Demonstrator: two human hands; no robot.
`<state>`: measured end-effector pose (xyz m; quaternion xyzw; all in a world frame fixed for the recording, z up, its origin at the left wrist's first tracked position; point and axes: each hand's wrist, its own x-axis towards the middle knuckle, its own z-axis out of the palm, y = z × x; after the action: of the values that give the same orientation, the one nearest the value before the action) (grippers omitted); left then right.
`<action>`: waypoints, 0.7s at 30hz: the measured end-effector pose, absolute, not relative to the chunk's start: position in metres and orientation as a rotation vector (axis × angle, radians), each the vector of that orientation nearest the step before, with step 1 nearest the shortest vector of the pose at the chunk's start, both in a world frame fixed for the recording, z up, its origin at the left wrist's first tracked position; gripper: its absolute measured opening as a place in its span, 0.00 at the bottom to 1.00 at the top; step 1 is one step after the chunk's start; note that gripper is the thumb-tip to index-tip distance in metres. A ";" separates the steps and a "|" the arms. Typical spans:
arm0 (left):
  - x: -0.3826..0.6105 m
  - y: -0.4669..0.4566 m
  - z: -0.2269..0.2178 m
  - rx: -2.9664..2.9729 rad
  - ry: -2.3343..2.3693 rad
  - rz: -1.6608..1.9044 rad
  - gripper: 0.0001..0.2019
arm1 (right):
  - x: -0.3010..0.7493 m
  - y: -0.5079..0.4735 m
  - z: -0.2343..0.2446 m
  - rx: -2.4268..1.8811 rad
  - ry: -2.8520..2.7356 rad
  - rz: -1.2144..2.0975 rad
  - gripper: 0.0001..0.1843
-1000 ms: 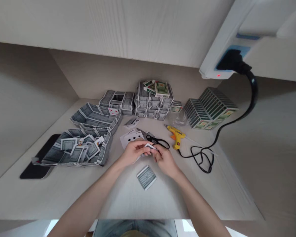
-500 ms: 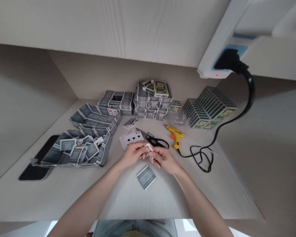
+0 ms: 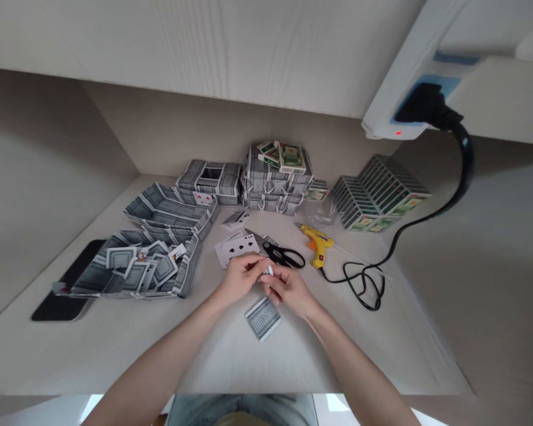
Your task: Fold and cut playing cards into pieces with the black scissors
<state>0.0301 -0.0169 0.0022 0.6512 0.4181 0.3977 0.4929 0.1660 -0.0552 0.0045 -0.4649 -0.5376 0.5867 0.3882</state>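
Note:
Close together above the desk, my left hand (image 3: 245,275) and my right hand (image 3: 288,288) both pinch one small playing card (image 3: 269,271). Fingers cover most of that card, so its shape is largely hidden. Just below them a patterned card piece (image 3: 263,318) lies back up on the desk, its edges pale. Beyond my fingers rest black-handled scissors (image 3: 284,255), blades pointing away to the left. Several loose playing cards, a spade card (image 3: 238,249) among them, lie face up by my left hand.
At left stand open trays (image 3: 184,281) made of cards, one holding loose cards, over a black phone (image 3: 64,306). Card-built boxes (image 3: 275,186) are stacked at the back. Right of the scissors, a yellow glue gun (image 3: 317,242) trails a black cord (image 3: 359,278). Card-box stacks (image 3: 359,204) stand behind it.
Both hands have drawn closer around the card, and less of it shows between the fingers. The view has shifted slightly; the other things lie as before.

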 end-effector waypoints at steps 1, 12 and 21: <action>0.030 -0.016 0.002 1.584 1.035 0.979 0.12 | 0.164 -0.055 0.003 -1.225 -1.388 1.446 0.13; 0.030 -0.016 0.003 1.502 0.977 1.042 0.12 | 0.170 -0.057 -0.003 -1.320 -1.540 0.883 0.10; 0.022 -0.013 0.004 1.701 0.920 0.873 0.11 | 0.176 -0.055 -0.006 -1.359 -1.682 0.710 0.13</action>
<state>0.0218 -0.0132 0.0039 0.6998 0.3784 0.3591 0.4880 0.1755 -0.0550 -0.0062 -0.5420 -0.6708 0.2832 0.4196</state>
